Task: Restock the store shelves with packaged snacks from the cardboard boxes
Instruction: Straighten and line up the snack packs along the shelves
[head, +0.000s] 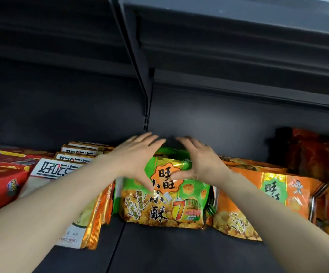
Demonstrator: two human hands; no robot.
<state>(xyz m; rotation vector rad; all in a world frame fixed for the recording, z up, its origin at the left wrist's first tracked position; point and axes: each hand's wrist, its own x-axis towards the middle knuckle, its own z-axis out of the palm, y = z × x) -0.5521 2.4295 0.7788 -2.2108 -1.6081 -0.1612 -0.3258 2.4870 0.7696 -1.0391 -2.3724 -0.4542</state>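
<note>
On the dark shelf (179, 251), everything is placed here relative to the green snack bag (165, 201) at its middle. Far to the left of that bag, red boxes (0, 186) are seen, their print too blurred to be read. Nearer on the left, a row of white-labelled packs (55, 168) is stacked front to back, with the characters 好吃点 shown upside down on the front one. Just beside the bag's left edge, orange packets (98, 219) are stood on edge.

The green snack bag is laid leaning back against more green bags behind it, its long axis running across the shelf. On its face 旺旺, 小小酥 and a large 7 can be read. The left hand (138, 154) is spread on the bag's upper left, fingers straight, the thumb pressed onto the front. The right hand (197, 160) is set on the upper right, fingers extended over the top edge, the thumb touching the printed badge. Nothing is clasped by either hand. Both hands are equally near, so a push straight back toward the rear wall is judged to be what follows.

To the right of the bag, an orange bag (266, 203) of the same 旺旺 brand is laid, and beyond it dark red bags (313, 152) are stood.
</note>
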